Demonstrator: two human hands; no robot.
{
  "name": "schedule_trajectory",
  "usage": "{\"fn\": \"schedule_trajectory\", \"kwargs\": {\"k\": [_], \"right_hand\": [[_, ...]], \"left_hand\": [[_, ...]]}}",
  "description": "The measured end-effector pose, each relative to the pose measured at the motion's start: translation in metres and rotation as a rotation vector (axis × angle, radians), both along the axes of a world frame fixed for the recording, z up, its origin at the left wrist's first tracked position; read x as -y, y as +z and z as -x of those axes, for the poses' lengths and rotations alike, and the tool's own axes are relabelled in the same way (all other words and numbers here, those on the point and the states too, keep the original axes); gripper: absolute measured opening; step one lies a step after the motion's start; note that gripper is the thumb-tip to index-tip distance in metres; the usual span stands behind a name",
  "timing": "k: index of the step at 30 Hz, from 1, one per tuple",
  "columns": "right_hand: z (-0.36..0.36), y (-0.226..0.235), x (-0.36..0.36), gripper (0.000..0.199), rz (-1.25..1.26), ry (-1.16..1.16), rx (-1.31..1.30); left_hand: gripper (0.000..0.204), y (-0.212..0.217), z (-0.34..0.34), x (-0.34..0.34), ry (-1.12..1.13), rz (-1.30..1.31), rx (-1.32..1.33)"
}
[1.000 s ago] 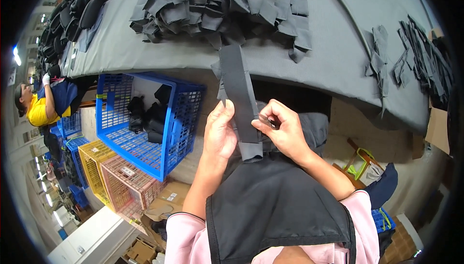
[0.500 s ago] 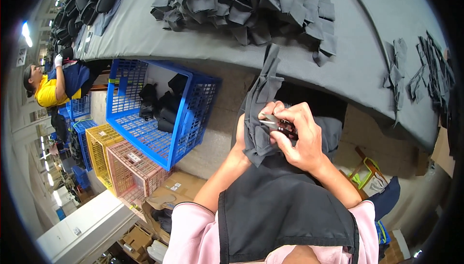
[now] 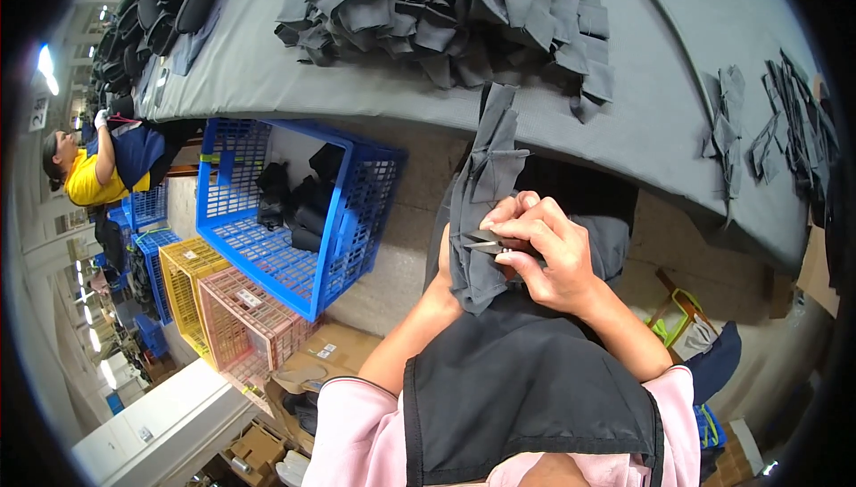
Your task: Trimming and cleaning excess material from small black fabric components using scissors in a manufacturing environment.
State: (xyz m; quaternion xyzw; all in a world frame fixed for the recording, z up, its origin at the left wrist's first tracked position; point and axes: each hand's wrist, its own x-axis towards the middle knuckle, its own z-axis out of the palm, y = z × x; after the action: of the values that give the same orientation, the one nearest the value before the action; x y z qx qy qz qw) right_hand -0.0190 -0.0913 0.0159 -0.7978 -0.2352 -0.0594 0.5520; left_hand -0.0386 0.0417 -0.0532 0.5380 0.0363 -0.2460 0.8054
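The right hand [image 3: 548, 260] pinches small thread snips [image 3: 481, 242] against a folded grey fabric strip [image 3: 481, 202], held up before the apron by the mostly hidden left hand [image 3: 443, 264]. Trimming looks underway; 1 large pile of grey pieces [image 3: 446, 5] waits on the counter [image 3: 267, 77].

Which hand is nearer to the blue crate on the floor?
Left. The left hand, mostly hidden behind the grey fabric strip, is on the side facing the blue crate. The right hand, holding small snips, is farther right.
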Motion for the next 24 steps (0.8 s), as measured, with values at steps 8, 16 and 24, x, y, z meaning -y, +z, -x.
{"fn": "schedule_trajectory", "kwargs": {"k": [8, 16, 24], "right_hand": [[0.001, 0.000, -0.003, 0.031, 0.055, -0.033, 0.154], [0.012, -0.002, -0.009, 0.029, 0.072, -0.106, 0.200], [0.016, -0.008, -0.011, 0.034, 0.074, -0.148, 0.216]], "left_hand": [[0.012, 0.044, -0.007, 0.013, 0.064, 0.710, -0.287], [0.008, 0.021, 0.002, 0.012, 0.040, 0.563, -0.164], [0.008, 0.021, -0.005, 0.016, 0.026, 0.782, -0.202]]}}
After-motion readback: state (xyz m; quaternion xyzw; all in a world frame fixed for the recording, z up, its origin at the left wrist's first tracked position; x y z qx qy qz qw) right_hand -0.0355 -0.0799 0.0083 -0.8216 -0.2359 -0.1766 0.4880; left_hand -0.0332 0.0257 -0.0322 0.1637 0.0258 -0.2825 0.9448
